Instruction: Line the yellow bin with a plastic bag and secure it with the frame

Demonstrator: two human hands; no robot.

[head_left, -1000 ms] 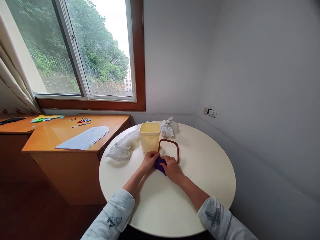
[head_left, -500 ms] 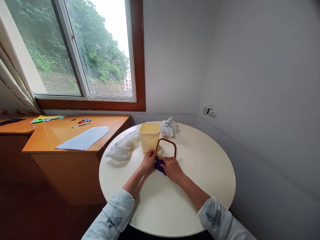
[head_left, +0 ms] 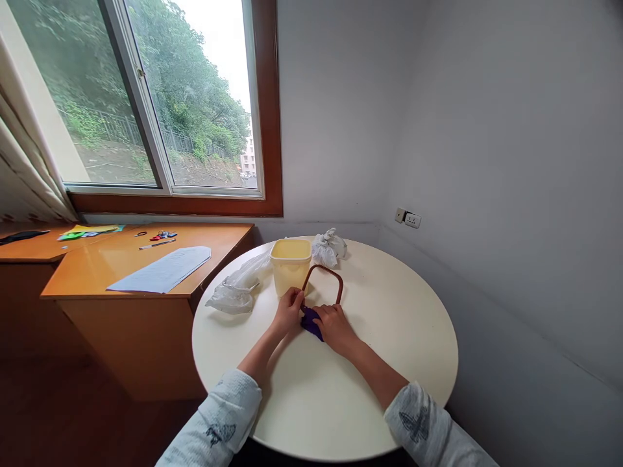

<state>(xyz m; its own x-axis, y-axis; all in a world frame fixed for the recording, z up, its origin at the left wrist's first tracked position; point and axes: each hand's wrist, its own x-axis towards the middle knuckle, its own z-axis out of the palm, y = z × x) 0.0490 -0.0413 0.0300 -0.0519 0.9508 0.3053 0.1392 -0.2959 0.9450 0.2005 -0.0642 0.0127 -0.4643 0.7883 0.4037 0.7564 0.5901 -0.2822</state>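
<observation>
**At the middle of a round table (head_left: 409, 318), two hands on a purple piece and a brown loop**

Near the table's centre lies the purple piece (head_left: 310, 325), soft-looking and dark, just in front of a pale yellow tub (head_left: 291, 269). The left hand (head_left: 289, 311) is nearly closed, its thumb and fingertips pinched together on the left leg of the brown loop (head_left: 325, 267), beside the purple piece's upper edge. The right hand (head_left: 335, 329) is partly curled, fingers bent over the top of the purple piece and thumb against its face, gripping it; the fingers sit by the lower end of the loop's right leg, and whether they touch it cannot be told.

The loop is a slim, smooth bar bent into a square with rounded corners, tilted up beyond the hands. The tub looks like plastic, square at the rim, with rounded corners and a slight taper. Left of it spreads a thin, wrinkled, see-through bag (head_left: 232, 295); behind it on the right sits a crumpled white bag (head_left: 329, 248), bunched into a lump. The tabletop is smooth and cream-coloured. Pale, textured sleeves (head_left: 219, 415) with dark printed motifs cover the forearms.
</observation>
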